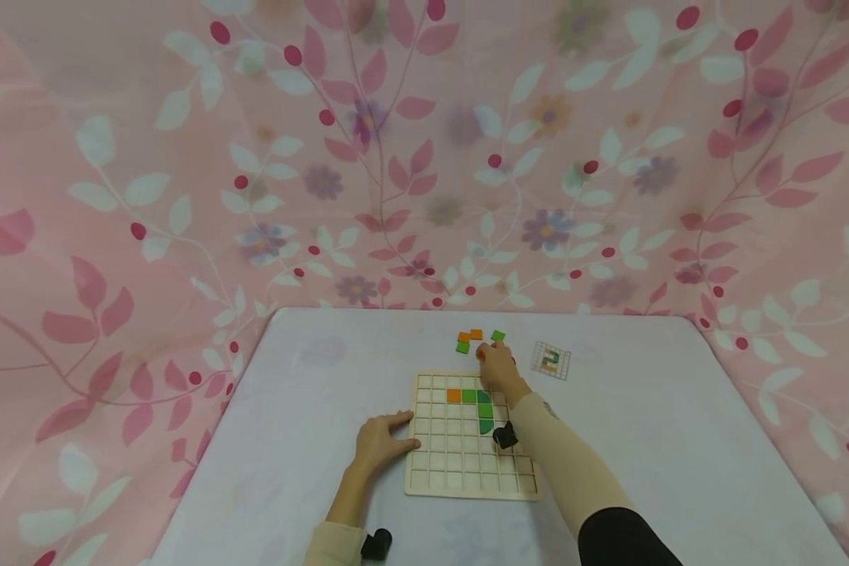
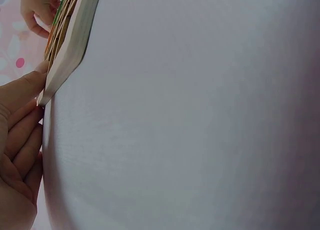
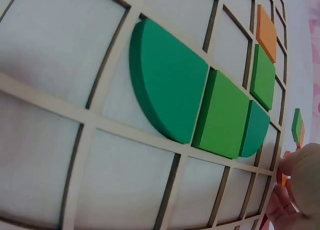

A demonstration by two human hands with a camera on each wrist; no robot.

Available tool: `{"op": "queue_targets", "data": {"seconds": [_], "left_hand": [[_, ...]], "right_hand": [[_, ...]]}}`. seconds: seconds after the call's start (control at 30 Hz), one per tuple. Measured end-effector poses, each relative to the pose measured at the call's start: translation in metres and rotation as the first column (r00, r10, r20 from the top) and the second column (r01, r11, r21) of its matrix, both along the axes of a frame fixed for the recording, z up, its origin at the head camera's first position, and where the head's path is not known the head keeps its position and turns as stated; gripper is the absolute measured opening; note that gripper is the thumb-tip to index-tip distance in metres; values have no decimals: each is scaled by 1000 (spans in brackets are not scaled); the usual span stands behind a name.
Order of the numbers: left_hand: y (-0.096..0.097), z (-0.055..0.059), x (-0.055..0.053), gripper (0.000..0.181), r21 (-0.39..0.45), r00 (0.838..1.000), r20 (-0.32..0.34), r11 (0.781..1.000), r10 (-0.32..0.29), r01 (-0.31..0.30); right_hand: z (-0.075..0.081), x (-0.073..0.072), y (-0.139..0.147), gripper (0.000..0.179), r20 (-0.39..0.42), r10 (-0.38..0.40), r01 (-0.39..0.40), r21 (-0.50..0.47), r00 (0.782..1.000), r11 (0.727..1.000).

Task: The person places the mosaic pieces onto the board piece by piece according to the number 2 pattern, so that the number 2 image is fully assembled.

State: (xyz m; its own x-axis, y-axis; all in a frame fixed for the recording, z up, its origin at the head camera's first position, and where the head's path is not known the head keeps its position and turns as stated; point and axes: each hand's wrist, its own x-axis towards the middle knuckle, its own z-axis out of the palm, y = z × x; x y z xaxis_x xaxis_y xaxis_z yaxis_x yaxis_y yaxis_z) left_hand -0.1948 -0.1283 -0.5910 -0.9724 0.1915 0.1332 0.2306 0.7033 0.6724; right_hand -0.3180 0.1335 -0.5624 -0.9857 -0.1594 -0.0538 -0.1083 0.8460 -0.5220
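A wooden grid board [image 1: 467, 491] lies on the white table [image 1: 311, 409]. Its upper rows hold an orange tile [image 1: 453, 395] and several green tiles [image 1: 484, 410], the lowest one half-round [image 3: 165, 95]. My left hand [image 1: 380, 442] lies flat beside the board, its fingers and thumb [image 2: 30, 85] pressing against the board's left edge [image 2: 70, 45]. My right hand [image 1: 495, 368] reaches just past the board's far edge. Its fingers [image 3: 300, 190] are curled, and a sliver of an orange tile [image 3: 283, 179] shows pinched at their tips. Loose orange tiles [image 1: 470, 336] and green tiles [image 1: 498, 336] lie right beyond it.
A small pattern card [image 1: 550, 360] lies to the right of the loose tiles. A pink floral cloth [image 1: 424, 157] hangs behind and around the table. Black wrist cameras [image 1: 505, 435] sit on both forearms.
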Motion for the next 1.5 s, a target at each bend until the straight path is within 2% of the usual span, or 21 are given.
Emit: {"op": "queue_targets", "data": {"seconds": [0.17,0.23,0.37,0.47,0.6,0.7,0.97,1.23,1.37,1.5], "left_hand": [[1,0,2,56,1,1000,-12,1000,-1,1],[1,-1,2,56,-7,1000,-18,1000,-1,1],[2,0,2,55,-7,1000,-16,1000,-3,3],[3,1,2,55,0,1000,-16,1000,-3,3],[3,1,3,55,5,1000,-13,1000,-4,4],[2,2,3,55,3,1000,-9,1000,-3,3],[1,0,2,55,-12,1000,-13,1000,6,-6],[1,1,2,56,-20,1000,-11,1000,7,-7],[1,1,2,56,-14,1000,-8,1000,8,-8],[1,0,1,56,-21,1000,-9,1000,5,-6]], "right_hand": [[-8,-1,8,35,-71,-70,62,-110,995,992],[-9,-1,12,35,-65,-111,100,-160,992,982],[-14,2,18,31,-51,-192,172,-264,980,949],[-16,6,21,34,-35,-232,206,-350,972,914],[-15,12,20,38,-33,-268,222,-467,963,856],[-13,16,20,37,-60,-270,202,-513,961,834],[-6,32,18,32,-68,-196,129,-538,978,833],[-3,65,17,28,-130,-85,1,-541,988,841],[-9,85,15,27,-181,-29,-69,-513,983,856],[-16,101,13,24,-259,48,-162,-443,965,882]]}}
